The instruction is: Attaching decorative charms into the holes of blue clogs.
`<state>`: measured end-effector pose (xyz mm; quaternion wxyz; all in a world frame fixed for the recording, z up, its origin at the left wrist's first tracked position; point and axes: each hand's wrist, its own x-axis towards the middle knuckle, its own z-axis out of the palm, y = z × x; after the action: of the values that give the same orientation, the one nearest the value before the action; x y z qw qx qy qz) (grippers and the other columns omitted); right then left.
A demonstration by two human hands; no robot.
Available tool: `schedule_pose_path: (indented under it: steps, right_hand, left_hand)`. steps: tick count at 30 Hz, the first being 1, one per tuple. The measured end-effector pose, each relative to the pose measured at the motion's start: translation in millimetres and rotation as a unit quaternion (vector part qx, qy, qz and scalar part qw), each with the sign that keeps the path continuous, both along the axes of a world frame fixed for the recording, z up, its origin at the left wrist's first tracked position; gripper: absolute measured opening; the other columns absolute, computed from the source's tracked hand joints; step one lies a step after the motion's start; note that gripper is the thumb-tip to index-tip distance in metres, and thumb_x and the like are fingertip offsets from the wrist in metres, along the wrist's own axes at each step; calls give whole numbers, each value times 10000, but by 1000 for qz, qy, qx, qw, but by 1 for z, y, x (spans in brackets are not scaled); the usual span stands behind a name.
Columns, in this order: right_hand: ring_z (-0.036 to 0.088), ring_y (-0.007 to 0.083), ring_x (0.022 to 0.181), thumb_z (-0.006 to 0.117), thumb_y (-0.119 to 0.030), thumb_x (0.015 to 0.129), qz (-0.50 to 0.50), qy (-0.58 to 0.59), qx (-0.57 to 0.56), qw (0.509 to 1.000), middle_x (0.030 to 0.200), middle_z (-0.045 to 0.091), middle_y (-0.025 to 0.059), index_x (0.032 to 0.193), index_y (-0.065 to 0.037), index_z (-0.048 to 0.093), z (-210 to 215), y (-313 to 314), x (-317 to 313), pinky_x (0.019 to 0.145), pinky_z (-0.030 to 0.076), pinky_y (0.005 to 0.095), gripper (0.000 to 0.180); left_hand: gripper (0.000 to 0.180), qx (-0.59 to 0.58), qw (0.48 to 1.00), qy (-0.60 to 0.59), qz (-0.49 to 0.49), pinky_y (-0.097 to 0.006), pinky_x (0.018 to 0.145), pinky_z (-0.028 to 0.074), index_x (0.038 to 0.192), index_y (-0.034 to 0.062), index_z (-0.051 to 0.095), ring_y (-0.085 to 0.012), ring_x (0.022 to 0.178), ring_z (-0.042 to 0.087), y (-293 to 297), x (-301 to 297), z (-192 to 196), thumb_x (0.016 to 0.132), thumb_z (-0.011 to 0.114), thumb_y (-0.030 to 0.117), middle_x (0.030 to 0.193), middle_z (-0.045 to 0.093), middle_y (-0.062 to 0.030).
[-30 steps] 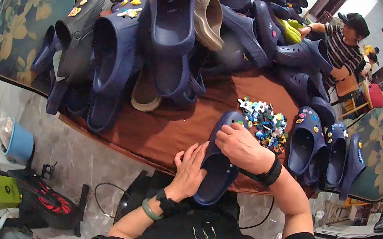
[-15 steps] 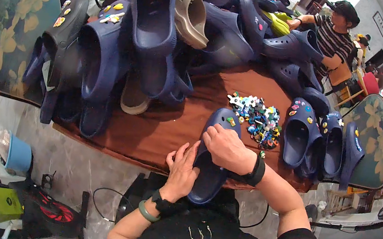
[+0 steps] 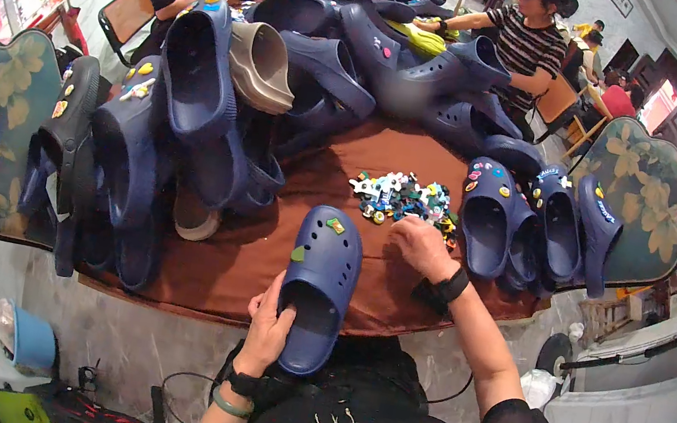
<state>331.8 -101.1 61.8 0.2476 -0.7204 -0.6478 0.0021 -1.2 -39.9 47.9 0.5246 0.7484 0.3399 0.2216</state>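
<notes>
A navy blue clog (image 3: pixel 320 274) with holes in its upper is tilted up at the table's front edge, toe pointing away. My left hand (image 3: pixel 267 323) grips its left side near the heel, thumb over the rim of the opening. Two charms sit on the clog: a green and yellow one (image 3: pixel 336 226) near the toe and a plain green one (image 3: pixel 298 253) at the left side. My right hand (image 3: pixel 421 246) is at the near edge of a pile of colourful shoe charms (image 3: pixel 402 196), fingers curled together. Whatever its fingertips pinch is hidden.
Navy clogs (image 3: pixel 195 59) are stacked high at the left, with a beige clog (image 3: pixel 262 64) among them. Several charm-decorated clogs (image 3: pixel 485 225) stand at the right. A brown cloth (image 3: pixel 233 270) covers the table. Across it, a person in stripes (image 3: pixel 526 42) reaches towards a lime-green clog (image 3: pixel 417 38).
My right hand has left the clog and moved right to the charm pile. The left hand now grips the clog's side. A plain green charm shows on the clog. The whole view has shifted.
</notes>
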Motion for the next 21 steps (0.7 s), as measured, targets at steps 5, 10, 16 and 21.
schedule_pose_path:
  steps: [5,10,16,21]
  right_hand:
    - [625,341,919,613,-119,867,-11,-7,38,999,961,632,137,982,-74,654,-12,50,23,775,514,425,130]
    - [599,343,978,681,-160,824,-7,-86,6,996,1030,614,115,1120,-115,661,-28,98,22,847,509,435,300]
    - [596,323,936,648,-184,846,12,-158,-47,986,999,633,113,1028,-103,683,-18,101,16,798,503,442,203]
    - [606,204,755,582,-131,933,19,224,91,970,841,648,82,1008,-15,658,22,53,-26,699,485,333,158]
  left_hand:
    - [578,61,998,-14,-8,-370,1067,184,1449,81,405,-222,1284,432,14,3,-8,900,563,173,1375,516,-116]
    - [566,69,996,-20,-43,-372,1063,175,1426,99,448,-216,1319,404,20,4,-14,886,570,213,1363,520,-99]
    - [569,65,997,-4,-28,-394,1063,180,1415,97,463,-226,1307,418,22,8,-13,871,569,222,1359,521,-104]
    - [480,72,997,-28,-18,-379,1073,223,1309,60,558,-268,1258,440,25,8,-13,859,559,228,1331,560,-119]
